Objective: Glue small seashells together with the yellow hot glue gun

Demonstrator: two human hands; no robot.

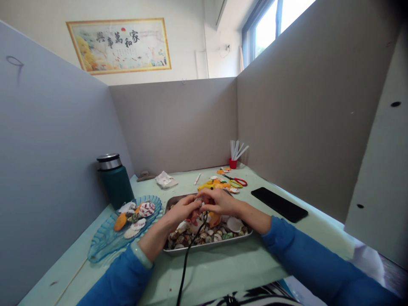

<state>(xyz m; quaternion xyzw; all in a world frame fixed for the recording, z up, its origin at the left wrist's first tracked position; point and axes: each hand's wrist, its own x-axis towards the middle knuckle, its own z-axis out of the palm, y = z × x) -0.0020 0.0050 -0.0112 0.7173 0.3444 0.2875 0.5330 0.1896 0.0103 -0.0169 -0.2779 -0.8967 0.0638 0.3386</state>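
Observation:
My left hand (185,209) and my right hand (219,201) meet above a metal tray (207,247). Their fingers are closed together around something small, mostly hidden by the fingertips. The tray holds many small seashells (204,239), with a larger white scallop shell (235,224) at its right side. A black cord (190,248) passes beneath my fingers, over the tray's front rim and toward me. Just behind the tray lie orange shells (223,184) and a yellow object (205,186), partly covered by my right hand.
At left, a blue plate (105,240) carries shells, beside a green bottle (116,182). Crumpled white paper (165,179) lies at the back. Red-handled scissors (237,182), a red cup (233,164) of white sticks and a black phone (279,204) are at right. Grey partitions (178,127) surround the table.

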